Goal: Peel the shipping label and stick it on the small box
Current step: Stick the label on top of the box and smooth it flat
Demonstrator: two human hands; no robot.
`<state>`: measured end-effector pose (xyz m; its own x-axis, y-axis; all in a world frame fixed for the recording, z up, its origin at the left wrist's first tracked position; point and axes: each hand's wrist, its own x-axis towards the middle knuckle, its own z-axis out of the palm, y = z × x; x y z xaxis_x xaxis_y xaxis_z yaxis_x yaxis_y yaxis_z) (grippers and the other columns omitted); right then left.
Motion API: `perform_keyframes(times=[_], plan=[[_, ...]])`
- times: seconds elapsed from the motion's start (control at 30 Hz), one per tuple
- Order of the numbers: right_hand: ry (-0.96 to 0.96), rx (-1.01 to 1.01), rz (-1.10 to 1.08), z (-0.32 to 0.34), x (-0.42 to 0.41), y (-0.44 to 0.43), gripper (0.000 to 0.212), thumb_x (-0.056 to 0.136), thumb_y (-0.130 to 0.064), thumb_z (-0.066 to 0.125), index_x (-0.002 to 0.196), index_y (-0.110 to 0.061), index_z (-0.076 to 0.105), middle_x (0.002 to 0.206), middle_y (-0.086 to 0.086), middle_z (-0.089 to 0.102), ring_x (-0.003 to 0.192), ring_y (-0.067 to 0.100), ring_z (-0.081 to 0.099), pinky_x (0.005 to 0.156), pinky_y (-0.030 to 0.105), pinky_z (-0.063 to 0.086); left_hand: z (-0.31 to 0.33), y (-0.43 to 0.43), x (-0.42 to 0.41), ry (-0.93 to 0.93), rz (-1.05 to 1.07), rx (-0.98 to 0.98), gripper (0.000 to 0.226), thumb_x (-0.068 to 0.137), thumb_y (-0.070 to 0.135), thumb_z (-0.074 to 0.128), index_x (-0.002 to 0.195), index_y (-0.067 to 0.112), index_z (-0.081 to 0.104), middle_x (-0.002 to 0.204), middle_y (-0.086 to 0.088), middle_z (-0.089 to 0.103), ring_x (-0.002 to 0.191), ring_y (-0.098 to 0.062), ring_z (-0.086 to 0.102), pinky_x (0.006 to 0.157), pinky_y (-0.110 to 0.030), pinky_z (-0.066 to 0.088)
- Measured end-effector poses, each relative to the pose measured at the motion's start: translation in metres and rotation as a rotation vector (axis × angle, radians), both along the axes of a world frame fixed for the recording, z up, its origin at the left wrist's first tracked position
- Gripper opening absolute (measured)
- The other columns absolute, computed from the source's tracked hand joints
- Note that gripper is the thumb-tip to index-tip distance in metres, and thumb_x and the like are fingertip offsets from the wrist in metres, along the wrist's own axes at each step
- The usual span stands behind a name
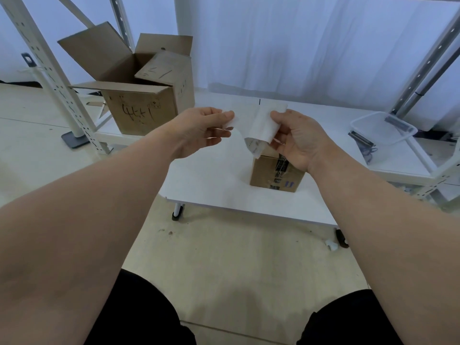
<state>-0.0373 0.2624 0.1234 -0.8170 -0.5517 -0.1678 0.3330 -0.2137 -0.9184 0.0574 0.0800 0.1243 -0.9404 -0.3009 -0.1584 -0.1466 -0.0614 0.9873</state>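
Above the low white table (211,188), in the head view, both hands are held up with the shipping label (262,125) stretched between them. The left hand (199,130) pinches one white layer at its edge between thumb and forefinger, the other fingers loosely curled beneath. The right hand (296,140) pinches the other layer between thumb and fingertips. Which layer is the sticker and which the backing cannot be told. The label's lower end curls under, showing grey print, just over the top of the small box (276,175), a taped cardboard carton standing on the table below the right hand. A large open cardboard box (139,113) with black scrawl sits to the left, beside a white shelving upright (49,68); a clear plastic tub (383,128) lies to the right.
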Motion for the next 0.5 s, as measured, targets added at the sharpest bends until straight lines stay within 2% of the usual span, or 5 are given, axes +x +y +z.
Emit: perform_keyframes(times=[0.2, 0.3, 0.4, 0.5], plan=[[0.022, -0.028, 0.064, 0.002, 0.004, -0.003, 0.010, 0.092, -0.008, 0.057, 0.101, -0.012, 0.062, 0.104, 0.008, 0.068, 0.091, 0.021, 0.067, 0.072, 0.029, 0.057, 0.006, 0.014, -0.007, -0.059, 0.006, -0.101, 0.032, 0.080, 0.028, 0.072, 0.105, 0.012, 0.061, 0.096, -0.001, 0.066, 0.078, -0.011, 0.058, 0.077, -0.024, 0.045], [0.021, -0.011, 0.017, 0.002, 0.003, -0.004, 0.007, 0.091, -0.008, 0.058, 0.095, -0.012, 0.062, 0.101, 0.008, 0.068, 0.090, 0.021, 0.067, 0.073, 0.030, 0.058, 0.005, 0.014, -0.009, -0.037, 0.126, -0.088, 0.035, 0.079, 0.020, 0.073, 0.110, 0.008, 0.063, 0.105, -0.004, 0.069, 0.092, -0.017, 0.061, 0.084, -0.027, 0.048], [0.013, 0.020, -0.055, 0.001, 0.002, -0.003, 0.007, 0.089, -0.005, 0.062, 0.090, -0.012, 0.062, 0.098, 0.008, 0.069, 0.085, 0.020, 0.068, 0.071, 0.030, 0.058, 0.003, 0.011, -0.009, -0.016, 0.213, -0.111, 0.033, 0.079, 0.018, 0.074, 0.109, 0.009, 0.064, 0.102, -0.001, 0.069, 0.092, -0.017, 0.061, 0.092, -0.030, 0.048], [0.020, 0.076, -0.089, -0.001, 0.000, -0.003, 0.009, 0.086, -0.004, 0.065, 0.085, -0.012, 0.060, 0.102, 0.011, 0.068, 0.086, 0.023, 0.067, 0.073, 0.030, 0.055, 0.002, 0.011, -0.010, -0.010, 0.235, -0.136, 0.037, 0.080, 0.018, 0.073, 0.114, 0.011, 0.061, 0.096, 0.004, 0.067, 0.087, -0.013, 0.060, 0.079, -0.023, 0.046]])
